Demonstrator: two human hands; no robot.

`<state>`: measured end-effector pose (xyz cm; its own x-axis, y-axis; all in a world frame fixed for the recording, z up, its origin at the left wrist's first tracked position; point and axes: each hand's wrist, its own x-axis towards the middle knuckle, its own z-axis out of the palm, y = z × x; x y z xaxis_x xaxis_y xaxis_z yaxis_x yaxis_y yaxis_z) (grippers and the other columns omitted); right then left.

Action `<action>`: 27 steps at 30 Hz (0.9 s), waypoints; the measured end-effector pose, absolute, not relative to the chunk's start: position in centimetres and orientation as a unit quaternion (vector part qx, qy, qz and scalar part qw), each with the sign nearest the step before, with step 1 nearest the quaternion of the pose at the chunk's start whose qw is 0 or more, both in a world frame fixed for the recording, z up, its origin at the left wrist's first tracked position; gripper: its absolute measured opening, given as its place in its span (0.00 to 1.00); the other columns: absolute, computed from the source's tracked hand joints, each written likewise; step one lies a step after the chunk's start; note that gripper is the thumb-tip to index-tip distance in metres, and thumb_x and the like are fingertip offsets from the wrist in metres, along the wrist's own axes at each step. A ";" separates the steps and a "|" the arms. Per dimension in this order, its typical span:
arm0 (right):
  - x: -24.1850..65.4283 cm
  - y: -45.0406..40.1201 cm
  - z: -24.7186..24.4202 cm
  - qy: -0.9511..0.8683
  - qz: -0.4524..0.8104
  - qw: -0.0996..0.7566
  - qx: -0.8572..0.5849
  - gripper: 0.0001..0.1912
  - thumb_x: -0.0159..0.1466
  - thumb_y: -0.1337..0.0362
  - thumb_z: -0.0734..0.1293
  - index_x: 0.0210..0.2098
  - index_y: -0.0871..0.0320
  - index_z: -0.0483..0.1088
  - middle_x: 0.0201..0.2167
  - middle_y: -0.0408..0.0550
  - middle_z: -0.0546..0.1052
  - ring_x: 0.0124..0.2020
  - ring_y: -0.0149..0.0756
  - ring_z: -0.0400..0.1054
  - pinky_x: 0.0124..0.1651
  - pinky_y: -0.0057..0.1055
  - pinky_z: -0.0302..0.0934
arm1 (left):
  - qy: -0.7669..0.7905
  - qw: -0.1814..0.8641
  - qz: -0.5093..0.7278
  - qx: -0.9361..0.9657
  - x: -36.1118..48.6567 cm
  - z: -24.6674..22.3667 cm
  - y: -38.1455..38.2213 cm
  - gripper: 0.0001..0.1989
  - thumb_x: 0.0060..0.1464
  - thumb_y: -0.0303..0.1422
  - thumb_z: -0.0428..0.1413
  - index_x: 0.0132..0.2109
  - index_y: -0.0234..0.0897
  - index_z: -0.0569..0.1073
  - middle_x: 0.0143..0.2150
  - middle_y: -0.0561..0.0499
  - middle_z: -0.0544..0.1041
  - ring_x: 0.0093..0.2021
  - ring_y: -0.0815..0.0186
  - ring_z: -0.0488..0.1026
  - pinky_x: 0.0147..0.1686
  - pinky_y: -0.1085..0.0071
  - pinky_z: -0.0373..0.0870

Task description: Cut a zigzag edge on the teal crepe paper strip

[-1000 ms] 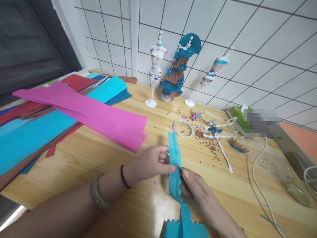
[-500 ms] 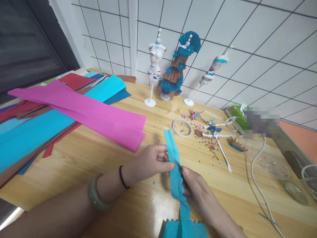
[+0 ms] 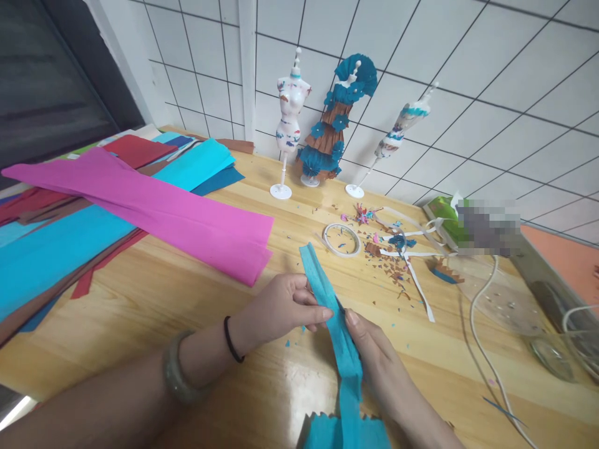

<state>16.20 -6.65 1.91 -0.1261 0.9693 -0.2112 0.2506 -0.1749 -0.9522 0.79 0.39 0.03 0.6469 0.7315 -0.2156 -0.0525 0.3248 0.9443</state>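
a blue strip (image 3: pixel 345 352) is held up over the wooden table (image 3: pixel 224 390), nearer the person than the tape roll (image 3: pixel 326 240). it is pinched between the thumb and fingers of the left hand (image 3: pixel 281 308). in the right hand (image 3: pixel 377 355), a dark-bladed tool (image 3: pixel 340 304), probably small scissors, is gripped at the strip's right edge, with the thumb laid along it. the step in hand is judged to be the trimming of that edge. for the next move, the strip needs to be kept steady and the left thumb clear of the point. most of the tool and the right fingertips are hidden behind the strip; whether the blades are apart cannot be told. a scalloped blue piece (image 3: pixel 322 434) is cut off below, and its join to the strip is unclear.
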 end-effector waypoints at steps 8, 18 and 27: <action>16.4 -6.6 1.6 -0.540 0.493 0.358 -0.581 0.21 0.65 0.53 0.53 0.35 0.58 0.71 0.37 0.46 0.75 0.44 0.42 0.65 0.49 0.30 0.55 | 0.328 0.754 0.262 0.505 1.1 0.3 0.3 0.12 0.44 0.36 0.59 0.34 0.30 0.73 0.29 0.46 0.75 0.29 0.67 0.72 0.28 0.73 0.68; 16.0 -6.5 2.0 -0.545 0.505 0.364 -0.561 0.22 0.67 0.54 0.49 0.30 0.57 0.68 0.32 0.48 0.72 0.37 0.40 0.64 0.46 0.31 0.57 | 0.325 0.768 0.250 0.492 1.0 0.1 0.2 0.13 0.44 0.37 0.59 0.34 0.30 0.74 0.27 0.47 0.76 0.27 0.68 0.72 0.27 0.73 0.68; 16.1 -6.5 1.8 -0.530 0.503 0.371 -0.573 0.23 0.65 0.52 0.50 0.30 0.59 0.69 0.32 0.49 0.73 0.38 0.41 0.65 0.46 0.32 0.57 | 0.325 0.813 0.231 0.425 1.1 0.5 0.1 0.13 0.41 0.36 0.61 0.31 0.30 0.74 0.27 0.48 0.75 0.27 0.69 0.71 0.28 0.73 0.67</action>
